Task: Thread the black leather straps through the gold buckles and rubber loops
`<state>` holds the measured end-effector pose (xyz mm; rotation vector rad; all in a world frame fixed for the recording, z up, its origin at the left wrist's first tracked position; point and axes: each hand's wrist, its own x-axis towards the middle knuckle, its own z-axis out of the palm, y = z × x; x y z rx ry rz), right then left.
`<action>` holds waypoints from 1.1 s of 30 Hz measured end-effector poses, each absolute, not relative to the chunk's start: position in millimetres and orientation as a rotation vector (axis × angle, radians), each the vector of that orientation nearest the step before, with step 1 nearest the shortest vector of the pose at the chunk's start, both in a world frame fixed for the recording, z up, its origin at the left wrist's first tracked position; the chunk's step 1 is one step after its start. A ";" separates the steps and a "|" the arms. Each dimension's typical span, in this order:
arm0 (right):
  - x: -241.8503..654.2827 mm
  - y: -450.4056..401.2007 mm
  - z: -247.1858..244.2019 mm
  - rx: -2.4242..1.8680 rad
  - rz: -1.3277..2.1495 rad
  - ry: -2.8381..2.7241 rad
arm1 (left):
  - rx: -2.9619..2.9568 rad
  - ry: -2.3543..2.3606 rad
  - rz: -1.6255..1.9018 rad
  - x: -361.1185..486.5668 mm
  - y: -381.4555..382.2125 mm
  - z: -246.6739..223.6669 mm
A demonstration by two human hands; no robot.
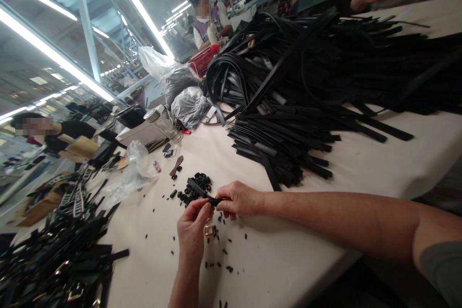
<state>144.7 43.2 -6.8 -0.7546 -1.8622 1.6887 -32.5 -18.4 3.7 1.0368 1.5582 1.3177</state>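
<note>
1. Pale, smooth tabletop [144,260] carries a heap of black straps with gold metal buckles [68,260] at far left.
2. Left hand [193,219] pinches a narrow, flat black strap [197,186] beside a pile of small black loops [204,181].
3. Rectangular gold buckle [209,230] sits just below the fingertips.
4. Right hand [240,199] grips the same strap.
5. Long, flat black bands [325,67] lie heaped beyond.

Glossy, seemingly leather black straps [288,67]
</note>
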 end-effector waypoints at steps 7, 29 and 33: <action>141.7 44.8 -6.3 -0.778 1.777 -1.728 | 0.752 1.459 1.373 -24.7 -16.2 3.5; 135.5 44.8 -15.6 -0.717 1.944 -1.547 | 0.852 1.421 1.408 -26.0 -14.9 -12.6; 133.1 46.6 -14.0 -0.672 2.028 -1.411 | 0.708 1.336 1.468 -20.1 -14.5 -13.5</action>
